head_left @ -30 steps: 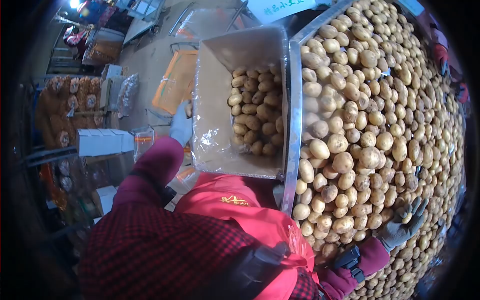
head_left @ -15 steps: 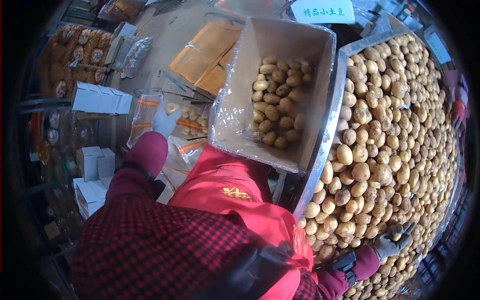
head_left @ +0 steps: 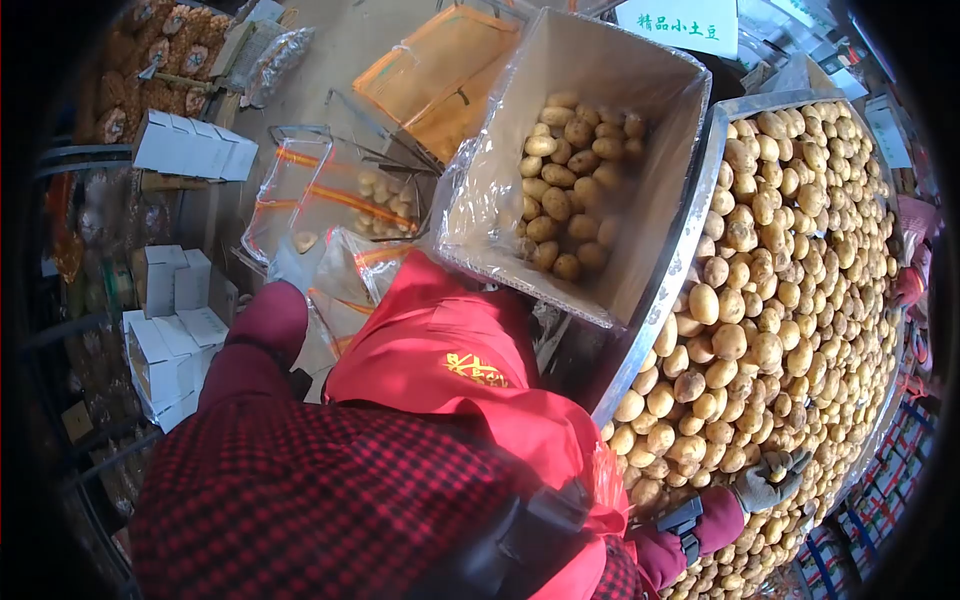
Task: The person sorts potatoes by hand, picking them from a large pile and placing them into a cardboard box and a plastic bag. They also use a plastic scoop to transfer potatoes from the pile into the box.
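My left hand [head_left: 295, 262], in a pale glove, is closed on a potato [head_left: 305, 240] beside a clear bag with orange bands [head_left: 283, 206]. Several potatoes [head_left: 382, 200] lie in the right part of that bag. My right hand [head_left: 768, 484], in a grey glove, rests on the heap of potatoes [head_left: 780, 330] at the lower right; its fingers are curled, and what they hold is too small to tell. Between the bag and the heap stands a plastic-lined cardboard box [head_left: 480, 215] with many potatoes at its bottom.
The metal rim [head_left: 655, 310] of the bin borders the heap. An orange mesh bag [head_left: 425, 85] lies beyond the banded bag. White boxes [head_left: 170, 350] and filled net sacks [head_left: 185, 45] are at the left. Another person's hand [head_left: 910, 287] shows at the far right.
My left hand has come back toward me with the potato, away from the potatoes in the banded bag. My right hand has moved slightly left, and its fingers are more curled. The view has shifted.
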A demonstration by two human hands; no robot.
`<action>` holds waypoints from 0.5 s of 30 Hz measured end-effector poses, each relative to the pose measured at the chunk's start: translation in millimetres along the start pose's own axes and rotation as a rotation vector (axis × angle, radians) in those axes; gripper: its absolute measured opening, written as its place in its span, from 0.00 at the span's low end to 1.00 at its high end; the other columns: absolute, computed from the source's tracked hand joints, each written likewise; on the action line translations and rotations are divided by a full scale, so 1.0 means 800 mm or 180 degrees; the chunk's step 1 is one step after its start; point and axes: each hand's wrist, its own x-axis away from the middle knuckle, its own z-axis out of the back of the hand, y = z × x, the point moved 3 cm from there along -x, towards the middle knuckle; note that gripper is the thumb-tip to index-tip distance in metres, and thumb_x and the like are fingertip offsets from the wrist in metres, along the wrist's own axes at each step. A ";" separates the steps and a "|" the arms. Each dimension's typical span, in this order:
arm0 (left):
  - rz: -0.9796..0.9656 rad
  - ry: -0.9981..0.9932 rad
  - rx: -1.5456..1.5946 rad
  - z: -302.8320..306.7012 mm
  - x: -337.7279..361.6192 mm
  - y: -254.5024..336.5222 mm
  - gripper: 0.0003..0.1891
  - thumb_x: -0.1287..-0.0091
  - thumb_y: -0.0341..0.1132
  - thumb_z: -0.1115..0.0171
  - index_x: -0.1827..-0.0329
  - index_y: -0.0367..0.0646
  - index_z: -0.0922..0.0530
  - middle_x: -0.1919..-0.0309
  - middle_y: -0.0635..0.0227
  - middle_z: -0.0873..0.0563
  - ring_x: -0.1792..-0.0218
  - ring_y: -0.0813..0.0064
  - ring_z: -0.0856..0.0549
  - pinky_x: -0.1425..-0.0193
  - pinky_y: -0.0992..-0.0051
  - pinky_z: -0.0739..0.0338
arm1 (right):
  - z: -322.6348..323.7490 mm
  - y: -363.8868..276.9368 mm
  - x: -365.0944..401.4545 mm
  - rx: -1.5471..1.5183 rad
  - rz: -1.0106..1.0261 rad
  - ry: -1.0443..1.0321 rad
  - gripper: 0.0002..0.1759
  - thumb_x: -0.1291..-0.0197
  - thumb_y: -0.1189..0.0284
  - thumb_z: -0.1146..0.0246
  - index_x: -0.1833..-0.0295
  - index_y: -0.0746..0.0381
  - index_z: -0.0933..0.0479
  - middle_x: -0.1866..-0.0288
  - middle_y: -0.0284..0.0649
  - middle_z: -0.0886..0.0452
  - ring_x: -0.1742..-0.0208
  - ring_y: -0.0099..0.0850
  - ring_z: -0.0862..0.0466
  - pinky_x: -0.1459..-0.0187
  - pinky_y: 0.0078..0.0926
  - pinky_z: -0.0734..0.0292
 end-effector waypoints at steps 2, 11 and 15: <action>-0.0097 -0.0016 0.0102 -0.012 0.010 -0.005 0.31 0.39 0.52 0.22 0.42 0.36 0.18 0.52 0.53 0.09 0.48 0.56 0.10 0.41 0.60 0.17 | -0.005 0.002 0.000 -0.0124 -0.0149 -0.0193 0.28 0.19 0.66 0.47 0.22 0.68 0.30 0.33 0.44 0.21 0.60 0.26 0.26 0.61 0.21 0.27; -0.0135 -0.1731 -0.0216 -0.076 0.052 -0.028 0.36 0.44 0.58 0.22 0.41 0.40 0.20 0.54 0.54 0.10 0.51 0.58 0.10 0.44 0.60 0.18 | -0.032 0.004 0.000 0.0550 -0.0018 0.0282 0.29 0.23 0.72 0.50 0.20 0.68 0.31 0.46 0.37 0.21 0.62 0.23 0.29 0.59 0.15 0.31; -0.0147 -0.2321 -0.0492 -0.102 0.047 -0.011 0.35 0.43 0.57 0.23 0.40 0.42 0.21 0.54 0.51 0.10 0.52 0.55 0.10 0.46 0.58 0.17 | -0.025 0.002 0.010 0.1275 0.0264 0.0167 0.29 0.28 0.80 0.48 0.21 0.70 0.30 0.45 0.37 0.20 0.60 0.24 0.28 0.58 0.15 0.30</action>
